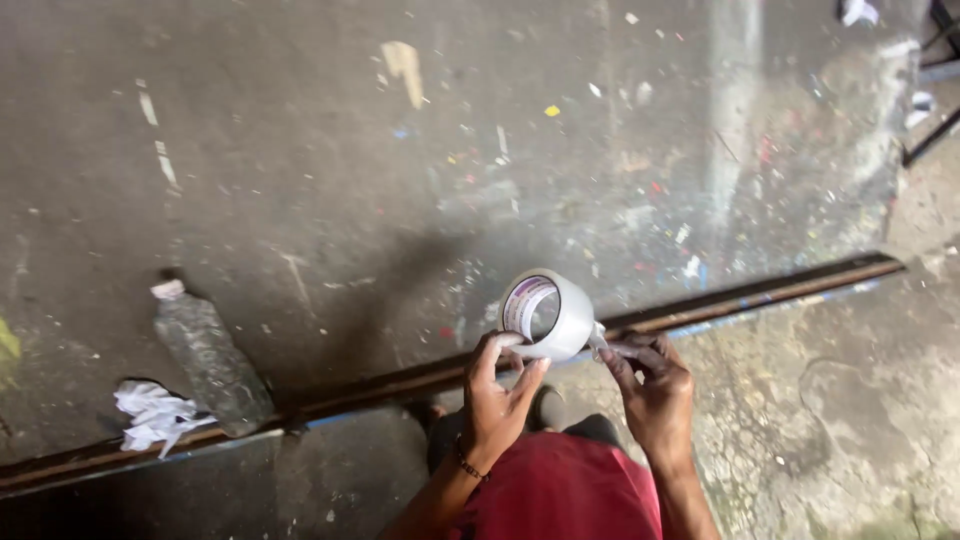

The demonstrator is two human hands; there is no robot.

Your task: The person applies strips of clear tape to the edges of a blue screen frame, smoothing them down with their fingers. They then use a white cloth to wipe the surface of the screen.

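Observation:
My left hand (500,385) grips a roll of clear packing tape (550,315) from below, its open core facing the camera. My right hand (650,380) pinches the loose end of the tape (605,347) just to the right of the roll. Both hands are held above my red-clothed lap (560,490), over a dirty concrete floor. A beaded band sits on my left wrist.
A dusty plastic bottle (205,355) lies on the floor at the left beside crumpled white paper (155,415). A rusty metal rail (700,305) runs diagonally across the floor. Paint specks and paper scraps dot the concrete; dark metal legs (935,60) stand at the top right.

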